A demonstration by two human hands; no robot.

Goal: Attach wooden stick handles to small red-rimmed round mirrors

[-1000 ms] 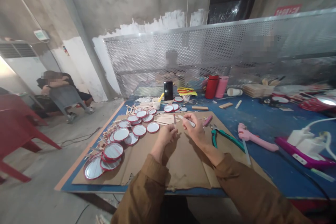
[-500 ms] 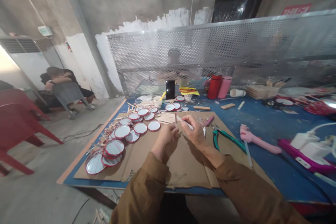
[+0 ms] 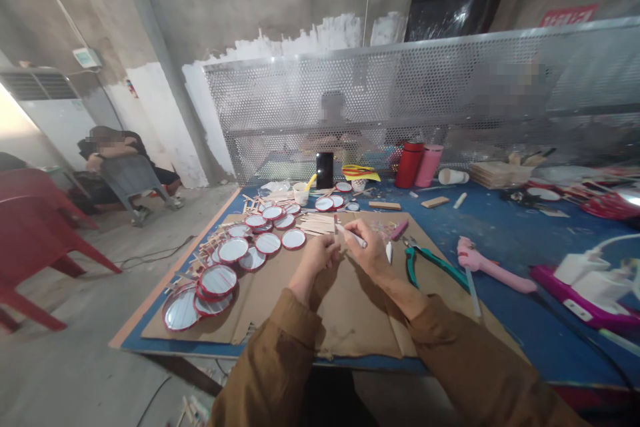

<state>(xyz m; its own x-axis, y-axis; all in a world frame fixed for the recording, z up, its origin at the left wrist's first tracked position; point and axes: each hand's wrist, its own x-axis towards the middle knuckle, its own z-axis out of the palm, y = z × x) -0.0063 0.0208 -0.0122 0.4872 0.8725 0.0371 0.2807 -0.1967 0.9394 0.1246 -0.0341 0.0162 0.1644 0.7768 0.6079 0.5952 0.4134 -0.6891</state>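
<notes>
My left hand (image 3: 320,257) is closed, pinching a small wooden stick (image 3: 335,221) upright, its visible top coloured reddish. My right hand (image 3: 373,250) grips a white marker pen (image 3: 354,237), and the pen's tip points left at the stick, touching it or very close. Both hands are just above a brown cardboard sheet (image 3: 357,327). Behind the left hand lies a bundle of plain wooden sticks (image 3: 316,223). Round red-rimmed mirrors (image 3: 268,243), several of them overlapping, spread to the left.
Green-handled pliers (image 3: 440,263) rest right of my hands, then a pink glue gun (image 3: 493,267) and a purple power strip (image 3: 585,300) with cords. At the back stand a phone (image 3: 325,170), a paper cup (image 3: 301,194) and a red bottle (image 3: 409,165). A person (image 3: 120,147) sits at far left.
My right hand has shifted very slightly, with the marker pen still at the stick. My left hand holds nearly the same position.
</notes>
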